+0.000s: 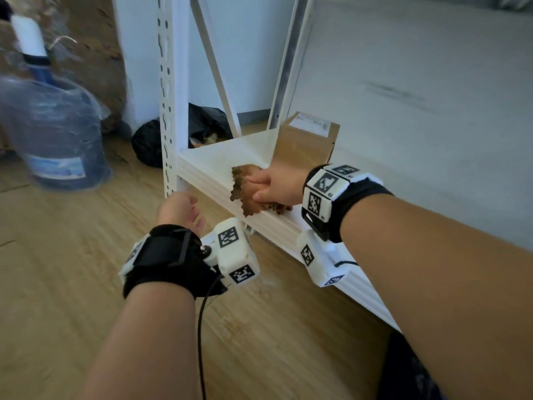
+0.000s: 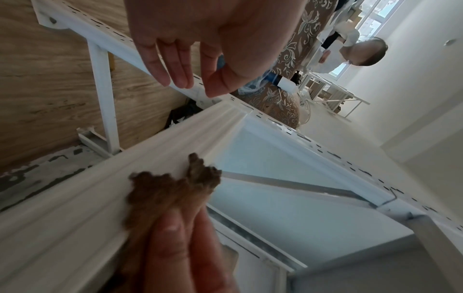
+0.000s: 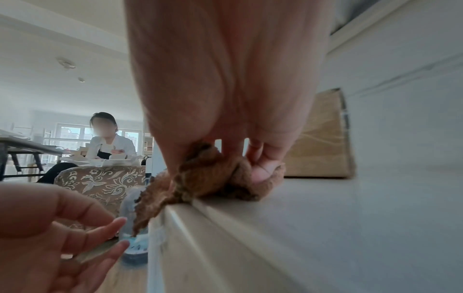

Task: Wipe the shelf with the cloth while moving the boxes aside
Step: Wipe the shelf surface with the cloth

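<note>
The cloth (image 1: 248,187), brown and bunched in the right hand (image 1: 277,184), sits at the shelf (image 1: 219,151) front edge, frame centre; a cardboard box (image 1: 307,140) stands just behind. Half the cloth overhangs, so I reckon it could slip off. Wooden floor, a water jug (image 1: 57,134) upper left. In the left wrist view the left hand (image 2: 200,49), top centre, hangs relaxed, holding nothing. In the right wrist view a seated person (image 3: 105,142) is at middle left.

Brown fuzzy cloth (image 1: 245,192) bunched at white shelf (image 1: 213,160) front edge, frame center; cardboard box (image 1: 305,137) upright behind, center-right.
</note>
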The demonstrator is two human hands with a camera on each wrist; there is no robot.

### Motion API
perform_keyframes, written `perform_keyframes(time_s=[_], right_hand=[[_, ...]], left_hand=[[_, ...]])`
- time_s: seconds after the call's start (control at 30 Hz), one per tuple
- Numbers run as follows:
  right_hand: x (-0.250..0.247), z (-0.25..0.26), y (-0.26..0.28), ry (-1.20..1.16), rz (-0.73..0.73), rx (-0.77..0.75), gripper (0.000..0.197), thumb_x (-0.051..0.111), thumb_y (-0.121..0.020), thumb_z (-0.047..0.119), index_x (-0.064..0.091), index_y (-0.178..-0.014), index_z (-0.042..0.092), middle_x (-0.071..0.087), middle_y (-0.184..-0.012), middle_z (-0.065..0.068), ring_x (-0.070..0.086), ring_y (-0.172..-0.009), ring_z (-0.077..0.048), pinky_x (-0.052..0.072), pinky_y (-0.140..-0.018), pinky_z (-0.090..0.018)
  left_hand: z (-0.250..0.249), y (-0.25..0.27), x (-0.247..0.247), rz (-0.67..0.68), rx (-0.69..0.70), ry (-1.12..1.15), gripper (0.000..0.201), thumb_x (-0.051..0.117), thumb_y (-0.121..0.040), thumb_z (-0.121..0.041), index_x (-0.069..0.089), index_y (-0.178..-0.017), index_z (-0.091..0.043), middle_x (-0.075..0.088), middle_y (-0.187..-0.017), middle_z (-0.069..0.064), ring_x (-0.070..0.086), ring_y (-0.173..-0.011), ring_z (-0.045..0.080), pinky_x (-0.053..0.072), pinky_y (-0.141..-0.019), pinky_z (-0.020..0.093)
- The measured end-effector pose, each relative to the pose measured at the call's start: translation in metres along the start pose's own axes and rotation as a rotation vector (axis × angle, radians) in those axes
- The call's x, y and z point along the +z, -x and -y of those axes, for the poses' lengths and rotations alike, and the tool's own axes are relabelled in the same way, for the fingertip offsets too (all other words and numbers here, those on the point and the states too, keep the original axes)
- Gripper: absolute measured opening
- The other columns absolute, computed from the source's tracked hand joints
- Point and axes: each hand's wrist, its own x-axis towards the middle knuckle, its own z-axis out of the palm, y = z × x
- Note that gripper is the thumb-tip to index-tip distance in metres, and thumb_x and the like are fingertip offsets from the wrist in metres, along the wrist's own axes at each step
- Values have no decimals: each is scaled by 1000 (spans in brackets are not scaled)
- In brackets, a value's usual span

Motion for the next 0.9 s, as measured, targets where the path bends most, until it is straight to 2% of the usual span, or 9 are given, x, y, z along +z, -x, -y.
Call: perform_keyframes(time_s=[0.07, 0.13, 0.27, 0.4, 0.5, 0.6, 0.73, 0.83, 0.9], right_hand=[[5, -11, 20, -17, 1, 27, 51, 51, -96, 32, 39, -146, 25, 47, -144, -4, 45, -129, -22, 34, -105, -28], [10, -23, 42, -23, -1, 51, 51, 51, -96, 34, 39, -145, 27, 47, -144, -4, 46, -129, -22, 34, -103, -27], [22, -50, 88, -59, 11, 141, 52, 52, -93, 41, 40, -143, 34, 46, -144, -5, 44, -130, -27, 35, -106, -30], [31, -78, 136, -135, 28, 223, 51, 53, -93, 41, 41, -143, 36, 46, -146, -4, 43, -131, -25, 33, -106, -30], [37, -104, 165, -168, 30, 321, 51, 52, -94, 41, 39, -143, 38, 46, -146, -3, 50, -126, -23, 37, -103, -28], [39, -127, 180, -197, 24, 438, 51, 50, -94, 43, 36, -144, 38, 53, -139, -5, 65, -95, -20, 47, -80, -21], [32, -149, 175, -160, 40, 523, 56, 49, -93, 48, 33, -146, 38, 62, -126, -1, 64, -69, -11, 51, -79, -21], [22, -148, 162, -229, 74, 512, 61, 54, -91, 44, 31, -147, 38, 63, -126, -5, 64, -61, -8, 45, -51, -7], [17, -140, 152, -208, 67, 464, 61, 56, -92, 41, 32, -148, 34, 53, -139, -5, 65, -68, -10, 40, -50, -3]], left_hand=[[3, 6, 6, 36, 31, -13, 36, 39, -100, -5, 48, -134, -2, 56, -122, 11, 49, -127, 18, 40, -109, 36], [4, 12, 11, 50, 57, -37, 35, 41, -99, -7, 50, -132, -3, 55, -104, 7, 51, -120, 17, 42, -107, 37], [-1, 27, 19, 26, 51, -48, 40, 52, -90, -13, 58, -130, -14, 57, -97, 0, 56, -99, 14, 48, -73, 29], [-2, 44, 29, 19, 91, -54, 39, 55, -86, -12, 62, -124, -17, 58, -87, -2, 58, -87, 10, 45, -62, 26], [0, 54, 36, -3, 130, -33, 34, 55, -86, -10, 62, -119, -17, 60, -96, 0, 58, -91, 13, 47, -65, 24], [1, 55, 41, 9, 118, -19, 26, 56, -86, -10, 63, -110, -19, 60, -91, -1, 59, -97, 13, 49, -68, 25], [9, 52, 49, 117, 168, -46, 23, 45, -95, -4, 61, -91, -19, 53, -85, -3, 52, -99, 13, 45, -82, 26], [10, 51, 51, 139, 206, -51, 29, 44, -97, -6, 62, -116, -16, 56, -95, -2, 52, -101, 12, 43, -85, 25], [9, 47, 54, 151, 211, -49, 35, 45, -96, -6, 59, -127, -15, 57, -100, 0, 54, -102, 12, 44, -83, 25]])
